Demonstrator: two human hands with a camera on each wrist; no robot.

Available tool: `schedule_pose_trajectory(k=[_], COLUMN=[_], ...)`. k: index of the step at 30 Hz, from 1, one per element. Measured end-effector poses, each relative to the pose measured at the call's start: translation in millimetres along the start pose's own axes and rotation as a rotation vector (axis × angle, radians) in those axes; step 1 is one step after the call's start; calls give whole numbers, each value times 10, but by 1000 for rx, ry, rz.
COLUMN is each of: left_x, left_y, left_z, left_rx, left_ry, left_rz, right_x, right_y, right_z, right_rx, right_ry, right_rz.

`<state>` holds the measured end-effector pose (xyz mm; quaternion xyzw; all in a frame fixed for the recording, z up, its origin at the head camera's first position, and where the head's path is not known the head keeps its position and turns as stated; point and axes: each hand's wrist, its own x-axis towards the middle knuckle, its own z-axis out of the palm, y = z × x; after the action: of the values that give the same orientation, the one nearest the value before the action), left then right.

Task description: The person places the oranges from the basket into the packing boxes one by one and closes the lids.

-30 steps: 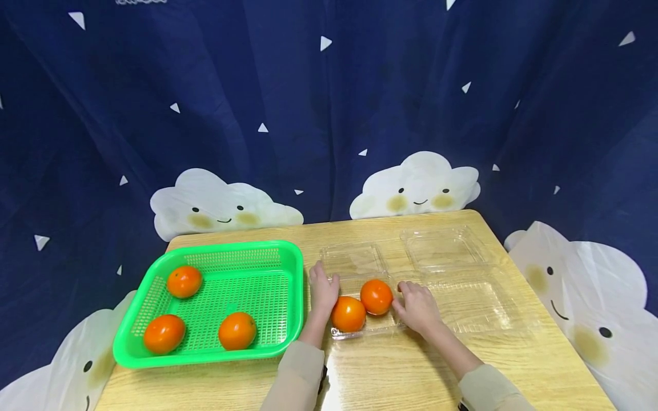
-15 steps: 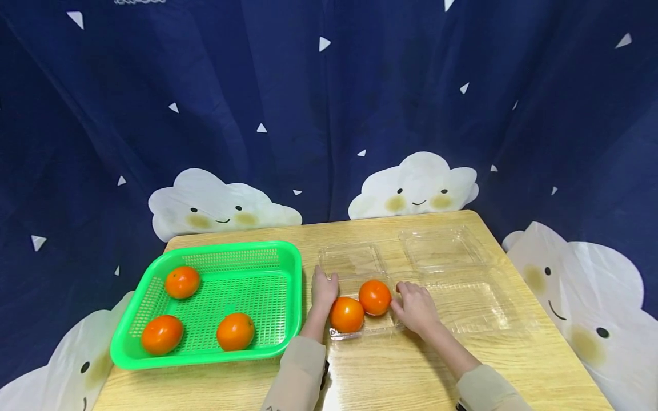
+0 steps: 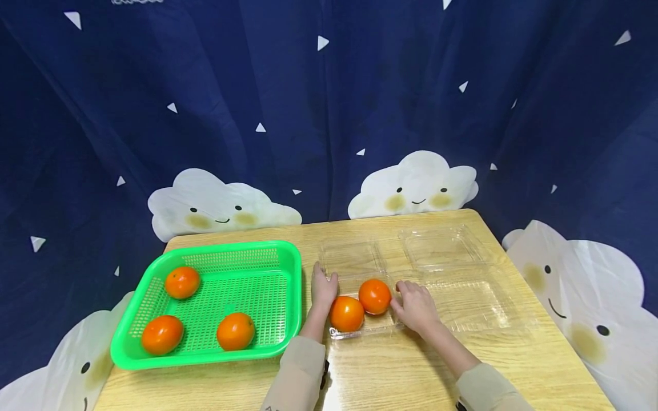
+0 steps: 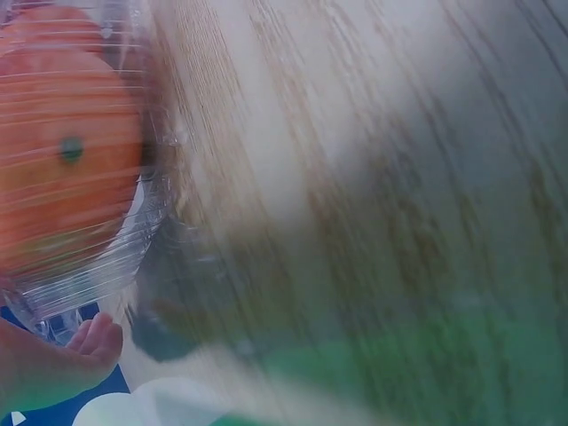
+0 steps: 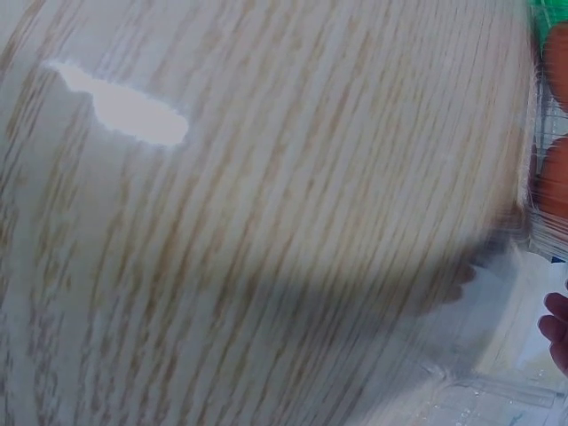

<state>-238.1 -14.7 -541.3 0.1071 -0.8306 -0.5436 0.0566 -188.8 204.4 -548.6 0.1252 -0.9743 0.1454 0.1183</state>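
Low in the head view, just left of centre, we see a clear plastic tray (image 3: 382, 328) on the desk (image 3: 390, 371) holding two orange tomatoes (image 3: 347, 313), touching one another. Our left hand (image 3: 324, 288) rests at the tray's left edge and our right hand (image 3: 415, 306) at its right edge; the fingers look loosely extended against the plastic, but whether either grip actually pinches the rim we cannot tell. We judge the main risk to be the thin tray flexing or sliding on the glossy desk if one side is pushed harder than the other, which could roll the front tomato over the low near rim. Just beyond, toward the middle of the frame, the hinged lid (image 3: 352, 258) lies open; closing it askew could squash or pinch the fruit. Further right, the other clear containers (image 3: 442, 248) could be knocked by the right wrist. To the left, the green basket (image 3: 288, 302) with three more tomatoes (image 3: 235, 331) sits close to the left forearm.
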Motion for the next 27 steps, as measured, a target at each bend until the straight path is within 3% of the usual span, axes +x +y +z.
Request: schedule_pose_trajectory(k=[12, 27], left_x=[12, 18], left_y=[27, 214], left_z=[5, -58], left_rx=[-80, -151], left_ry=[44, 45], left_rz=[32, 0], right_x=[2, 7], right_y=[3, 5], right_z=[-1, 3], right_rx=[0, 6], right_ry=[-36, -45], right_rz=[27, 26])
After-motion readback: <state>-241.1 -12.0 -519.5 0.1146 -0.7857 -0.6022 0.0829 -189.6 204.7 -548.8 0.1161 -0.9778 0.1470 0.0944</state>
